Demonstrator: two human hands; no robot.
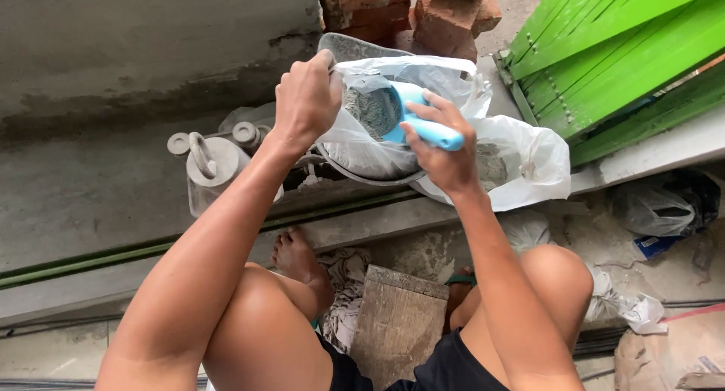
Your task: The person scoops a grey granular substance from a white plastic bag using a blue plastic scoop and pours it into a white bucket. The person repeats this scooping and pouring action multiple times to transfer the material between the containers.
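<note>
Seen from above, squatting at a concrete ledge (393,221). Left hand (306,96) clenched on the rim of a clear plastic bag (362,146), pulling it up and open. Right hand (445,146) wrapped around the handle of a blue scoop (411,119), scoop bowl inside the bag mouth, loaded with grey powder (370,110). Bag sitting in a metal pan (355,47), with the pan's far rim showing grey behind the left hand and its near rim curving under the bag. Second bag (529,161), white, touching the first on the right side, more grey powder visible through it just beside the right wrist.

Left of the pan, on the ledge's left part, a clear jug (215,168) with grey caps and a handle, dusted pale. Behind the pan, at the top edge, a stack of red bricks (423,13). At the top right corner, green slatted panels (619,51) leaning over the ledge. Below the ledge, between the knees, a worn wooden block (396,323) with crumpled cloth (343,285) on its left. Bare foot (294,255) pressed against the ledge's near edge. At the right edge, a crumpled clear bag (657,206) on the dusty floor; a paper sack (672,353) in the bottom right corner.
</note>
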